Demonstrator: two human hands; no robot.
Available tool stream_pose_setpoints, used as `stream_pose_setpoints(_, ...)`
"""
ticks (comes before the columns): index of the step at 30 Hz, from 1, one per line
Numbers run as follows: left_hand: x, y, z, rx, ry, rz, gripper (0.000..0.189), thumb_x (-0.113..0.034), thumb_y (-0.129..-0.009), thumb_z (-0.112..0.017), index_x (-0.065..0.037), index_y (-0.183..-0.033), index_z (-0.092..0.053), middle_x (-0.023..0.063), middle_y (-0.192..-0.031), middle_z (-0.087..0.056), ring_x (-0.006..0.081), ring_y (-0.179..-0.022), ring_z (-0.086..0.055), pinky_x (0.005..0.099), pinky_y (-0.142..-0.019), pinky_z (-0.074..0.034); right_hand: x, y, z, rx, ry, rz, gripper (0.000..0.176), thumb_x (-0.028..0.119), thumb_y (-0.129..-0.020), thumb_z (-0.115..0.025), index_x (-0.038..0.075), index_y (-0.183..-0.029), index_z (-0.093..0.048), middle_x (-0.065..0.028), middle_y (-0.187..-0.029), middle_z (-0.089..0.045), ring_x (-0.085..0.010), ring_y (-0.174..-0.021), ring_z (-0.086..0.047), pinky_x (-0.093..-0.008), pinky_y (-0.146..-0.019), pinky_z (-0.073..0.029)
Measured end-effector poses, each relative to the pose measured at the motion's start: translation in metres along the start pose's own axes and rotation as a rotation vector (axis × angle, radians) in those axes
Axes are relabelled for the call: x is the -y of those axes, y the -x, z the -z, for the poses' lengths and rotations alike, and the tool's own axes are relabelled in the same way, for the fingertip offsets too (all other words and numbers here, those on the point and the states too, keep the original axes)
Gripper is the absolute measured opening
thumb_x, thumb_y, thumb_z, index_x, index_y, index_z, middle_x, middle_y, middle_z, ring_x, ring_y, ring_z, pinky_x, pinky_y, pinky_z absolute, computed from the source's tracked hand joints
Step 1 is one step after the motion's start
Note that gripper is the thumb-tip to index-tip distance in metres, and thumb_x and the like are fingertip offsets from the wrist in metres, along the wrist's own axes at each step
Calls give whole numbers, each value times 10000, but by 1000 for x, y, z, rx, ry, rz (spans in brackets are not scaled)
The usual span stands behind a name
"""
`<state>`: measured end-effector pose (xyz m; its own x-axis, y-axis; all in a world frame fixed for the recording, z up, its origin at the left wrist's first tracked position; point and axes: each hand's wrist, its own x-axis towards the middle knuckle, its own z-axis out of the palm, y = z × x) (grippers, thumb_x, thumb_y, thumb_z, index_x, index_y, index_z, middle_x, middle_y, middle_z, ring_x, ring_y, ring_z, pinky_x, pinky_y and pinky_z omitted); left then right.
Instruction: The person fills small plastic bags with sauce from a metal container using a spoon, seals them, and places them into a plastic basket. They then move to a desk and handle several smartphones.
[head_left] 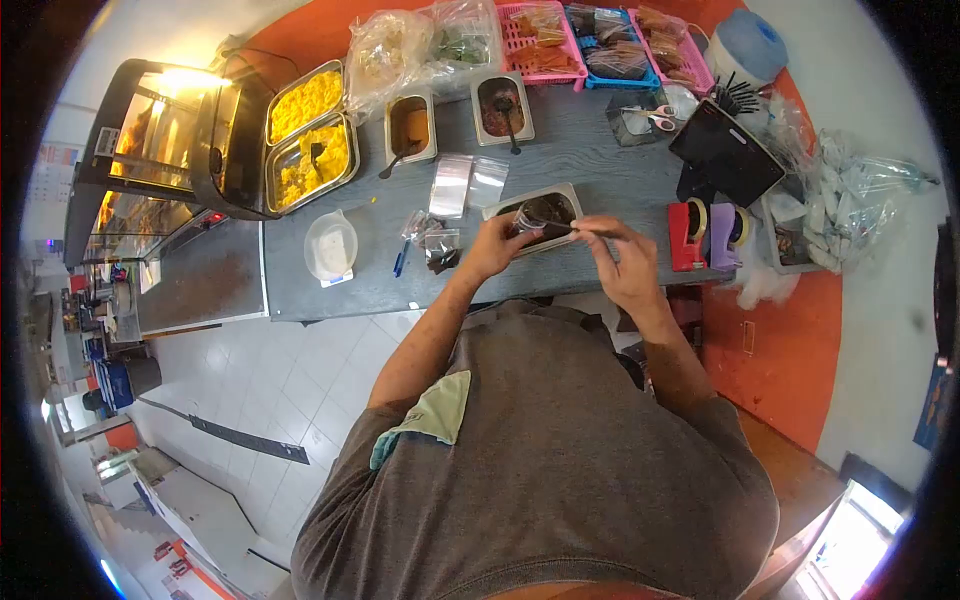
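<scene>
Small clear plastic bag (530,222): held just above the rectangular steel tray of dark brown sauce (548,203), near the front edge of the grey wood-grain counter (600,165). I read the left hand (490,250) as closed on the bag, its fingers pinching one side. The right hand (628,268) has its fingers pressed together on a slim dark utensil (590,230), whose tip meets the bag's mouth. Left of the left hand, on the counter, lie small filled bags of dark sauce (437,248), a blue pen (400,262) and a round white plastic container (330,247). Behind these I see a stack of empty clear bags (465,183). Right of the right hand, a red tape dispenser (686,236) and a purple tape dispenser (728,236) stand side by side. Two steel trays of yellow food (310,130) sit at the far left, beside a lit glass display case (165,140).
</scene>
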<state>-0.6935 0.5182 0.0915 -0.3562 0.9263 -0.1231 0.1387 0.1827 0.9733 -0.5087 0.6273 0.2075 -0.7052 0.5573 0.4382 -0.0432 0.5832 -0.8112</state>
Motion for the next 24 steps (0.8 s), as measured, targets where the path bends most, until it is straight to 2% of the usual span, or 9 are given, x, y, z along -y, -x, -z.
stream_pose_setpoints(4, 3, 2, -1, -7, 36, -32, 298, -205, -845, -687, -14, -1069, -639, 37, -769, -649, 81, -656, -539, 282, -582, -450, 6, 1, -2, 23, 12, 165, 142, -25, -846, -610, 10, -983, -595, -104, -937, -676, -220, -844, -680, -302, -691, -529)
stream_pose_setpoints(7, -7, 5, 1, -64, -31, -182, 279, -189, -851, -680, -17, -1067, -641, 41, -836, -664, 81, -676, -555, 266, -606, -467, 12, -1, -2, 24, -88, 115, 140, -38, -843, -604, 8, -975, -592, -106, -949, -673, -231, -845, -678, -310, -711, -534)
stream_pose_setpoints(9, -21, 10, 4, -12, 30, 3, 243, -141, -864, -643, 19, -1047, -643, 90, -939, -682, 124, -848, -588, 297, -789, -467, 10, -2, -2, 36, -64, 134, 127, -44, -854, -590, -1, -974, -591, -124, -949, -673, -220, -833, -677, -304, -733, -532)
stream_pose_setpoints(11, -24, 13, 6, -10, 46, 52, 254, -146, -862, -646, 19, -1055, -641, 89, -935, -681, 120, -843, -585, 292, -779, -469, 8, -3, -1, 43, -42, 155, 116, -50, -866, -577, -10, -974, -591, -141, -948, -672, -210, -822, -677, -298, -755, -530)
stream_pose_setpoints(14, -29, 18, 9, -19, 94, 139, 270, -152, -862, -649, 18, -1072, -634, 88, -925, -678, 115, -837, -580, 280, -756, -472, 6, -6, 3, 33, -132, -16, 80, 5, -904, -555, -32, -968, -585, -137, -949, -666, -197, -801, -670, -293, -757, -523)
stream_pose_setpoints(16, -22, 22, 11, -34, 126, 179, 277, -152, -862, -651, 17, -1081, -628, 87, -919, -676, 115, -836, -578, 273, -743, -474, 2, -11, 6, -129, -339, -218, 132, 71, -938, -531, -48, -962, -583, -117, -948, -657, -184, -787, -659, -292, -754, -515)
stream_pose_setpoints(18, 11, 26, 12, -223, 37, -120, 287, -141, -859, -659, 23, -1091, -613, 79, -921, -665, 112, -841, -578, 251, -722, -475, -12, -15, 7, -135, -355, -243, 142, 84, -943, -525, -45, -963, -583, -114, -948, -652, -183, -792, -657, -294, -749, -513)
stream_pose_setpoints(22, 60, 46, 8, -433, 171, -51, 302, -130, -843, -681, 34, -1084, -605, 73, -941, -655, 114, -853, -585, 244, -723, -480, -81, 0, -10, -27, -235, -325, 163, 107, -957, -504, -20, -974, -605, -87, -855, -657, -160, -803, -648, -284, -745, -496)
stream_pose_setpoints(24, 68, 56, 4, -546, 143, 122, 285, -96, -798, -717, 8, -1048, -629, 75, -965, -664, 133, -881, -601, 270, -809, -468, -109, 14, -31, 2, -252, -347, 166, 114, -956, -503, -15, -967, -606, -87, -861, -660, -161, -798, -648, -285, -735, -497)
